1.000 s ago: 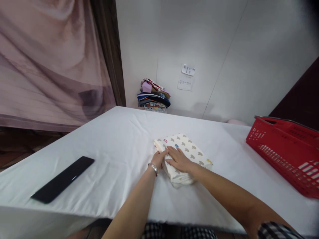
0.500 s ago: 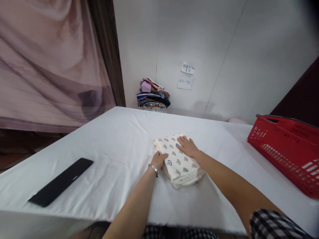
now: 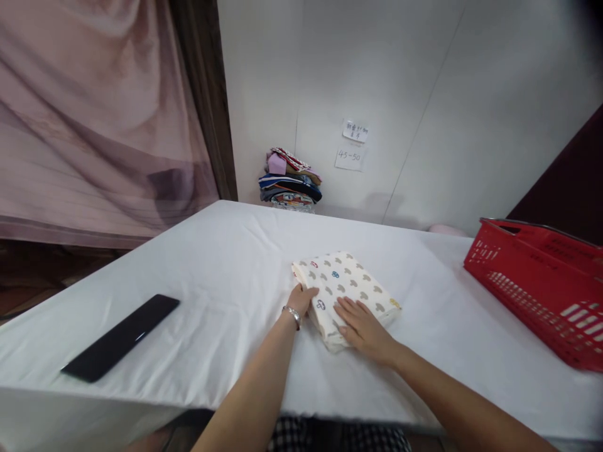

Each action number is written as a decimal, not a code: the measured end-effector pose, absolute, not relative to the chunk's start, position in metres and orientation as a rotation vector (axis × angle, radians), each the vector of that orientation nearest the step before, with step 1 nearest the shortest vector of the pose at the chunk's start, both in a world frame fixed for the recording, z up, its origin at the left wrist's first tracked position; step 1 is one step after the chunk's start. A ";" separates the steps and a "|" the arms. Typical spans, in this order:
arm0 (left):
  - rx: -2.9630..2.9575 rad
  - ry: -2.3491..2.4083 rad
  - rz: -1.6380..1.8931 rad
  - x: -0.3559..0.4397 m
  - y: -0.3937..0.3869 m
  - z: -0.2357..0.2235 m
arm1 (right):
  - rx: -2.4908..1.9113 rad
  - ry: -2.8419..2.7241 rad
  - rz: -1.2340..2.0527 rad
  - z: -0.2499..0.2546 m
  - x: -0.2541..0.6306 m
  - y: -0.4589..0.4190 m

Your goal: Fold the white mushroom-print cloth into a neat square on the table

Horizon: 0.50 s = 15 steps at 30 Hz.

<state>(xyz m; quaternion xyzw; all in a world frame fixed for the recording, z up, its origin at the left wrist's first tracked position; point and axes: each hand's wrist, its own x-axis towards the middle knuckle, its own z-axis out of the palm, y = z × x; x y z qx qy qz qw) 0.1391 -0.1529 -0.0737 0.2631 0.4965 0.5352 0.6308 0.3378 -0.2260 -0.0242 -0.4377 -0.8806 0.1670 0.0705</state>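
A cream cloth [image 3: 353, 276] printed with small mushrooms lies folded in a thick, layered rectangle in front of me. At its left edge is my left hand [image 3: 301, 300], the thumb on top and the other fingers partly hidden at the side, so the edge is gripped between them. My right hand [image 3: 365, 326] rests flat on the near part of the cloth, fingers stretched out and palm down. A silver bracelet [image 3: 292, 316] circles my left wrist.
The cloth lies on a white-covered table [image 3: 211, 263]. A long black flat object [image 3: 122, 336] is at the left, a red plastic basket [image 3: 537, 282] at the right. Folded clothes [image 3: 289, 179] are stacked by the back wall, near two paper notes [image 3: 351, 150].
My right hand has slid from the far right part of the cloth toward its near edge, still flat. The cloth's right corner now spreads further right. My left hand has stayed at the left edge.
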 end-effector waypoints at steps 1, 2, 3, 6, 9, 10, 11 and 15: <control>0.597 1.126 1.212 0.139 -0.153 -0.073 | -1.296 -2.646 0.499 -0.024 0.342 -0.232; 0.590 1.111 1.200 0.139 -0.154 -0.072 | -1.272 -2.638 0.490 -0.024 0.345 -0.236; 0.578 1.092 1.193 0.138 -0.155 -0.070 | -1.245 -2.623 0.473 -0.024 0.347 -0.239; 0.556 1.009 1.182 0.137 -0.159 -0.062 | -1.129 -2.550 0.376 -0.023 0.342 -0.244; 0.574 0.909 1.169 0.135 -0.164 -0.055 | -0.996 -2.475 0.261 -0.023 0.327 -0.245; 0.581 0.881 1.164 0.135 -0.165 -0.054 | -0.971 -2.454 0.235 -0.023 0.321 -0.245; 0.586 0.859 1.157 0.134 -0.167 -0.052 | -0.960 -2.436 0.214 -0.023 0.316 -0.245; 0.614 0.789 1.095 0.128 -0.170 -0.051 | -0.960 -2.431 0.145 -0.025 0.305 -0.244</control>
